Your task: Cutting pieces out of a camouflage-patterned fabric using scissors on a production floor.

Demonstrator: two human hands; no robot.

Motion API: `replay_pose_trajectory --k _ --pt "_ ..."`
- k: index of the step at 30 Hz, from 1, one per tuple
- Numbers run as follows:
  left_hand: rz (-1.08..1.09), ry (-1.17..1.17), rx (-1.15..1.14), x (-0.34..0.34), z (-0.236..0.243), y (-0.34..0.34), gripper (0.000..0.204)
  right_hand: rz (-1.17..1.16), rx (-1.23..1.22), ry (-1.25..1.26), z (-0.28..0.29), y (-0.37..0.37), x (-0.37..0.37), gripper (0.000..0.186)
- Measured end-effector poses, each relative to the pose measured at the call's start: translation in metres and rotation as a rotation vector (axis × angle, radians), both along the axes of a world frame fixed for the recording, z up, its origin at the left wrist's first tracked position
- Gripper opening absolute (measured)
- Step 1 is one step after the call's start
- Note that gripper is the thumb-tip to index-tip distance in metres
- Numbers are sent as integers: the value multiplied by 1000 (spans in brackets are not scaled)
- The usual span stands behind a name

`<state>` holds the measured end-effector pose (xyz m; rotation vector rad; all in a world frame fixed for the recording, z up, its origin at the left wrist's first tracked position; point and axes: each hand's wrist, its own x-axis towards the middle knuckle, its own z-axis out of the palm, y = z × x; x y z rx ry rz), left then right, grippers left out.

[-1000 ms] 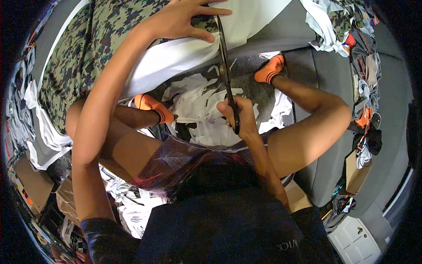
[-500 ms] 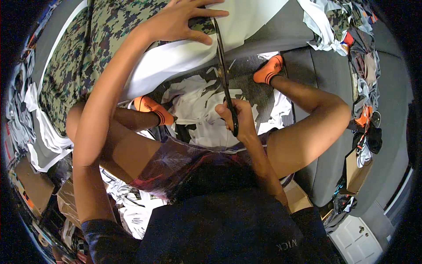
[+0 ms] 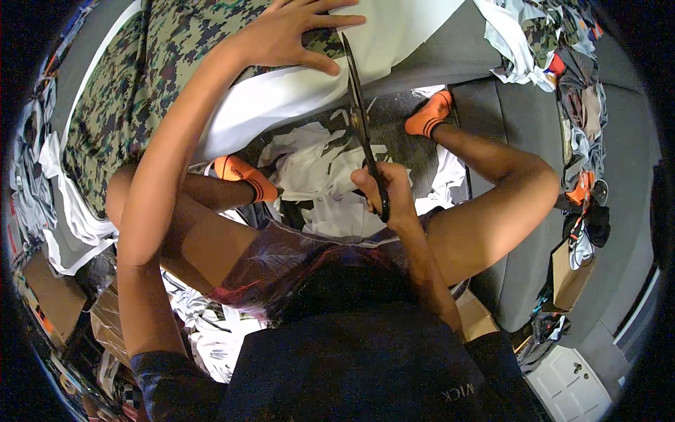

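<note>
Left hand, fingers spread, lies over green camouflage fabric; right hand, fingers curled, grips long black scissors against white fabric.

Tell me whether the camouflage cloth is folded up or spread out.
Spread out, though creased: the camouflage cloth covers a broad area from beneath the left hand to near the left knee.

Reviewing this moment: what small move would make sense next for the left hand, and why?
Probably easing the left hand slightly away from the black scissors before any cut. In this view their tip lies between its thumb and spread fingers, near where the camouflage fabric meets the white fabric, while the right hand grips the handles.
</note>
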<state>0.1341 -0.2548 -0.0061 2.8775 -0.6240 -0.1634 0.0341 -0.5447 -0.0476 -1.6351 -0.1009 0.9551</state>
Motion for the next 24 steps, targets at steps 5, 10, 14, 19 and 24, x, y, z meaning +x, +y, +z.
replay_pose_trajectory --k 5,10,14,19,24 --pt "30 26 72 -2 2 -3 88 33 -20 -68 3 -2 3 40" --pt "23 4 78 -1 1 -1 89 43 -23 -66 8 -2 5 41" --pt "27 -12 95 -1 -1 -2 90 61 12 -92 8 -4 8 42" --pt "44 34 18 -2 4 0 91 77 41 -112 10 -9 12 44" --pt "46 34 33 -3 6 1 92 78 10 -67 18 -8 14 45"
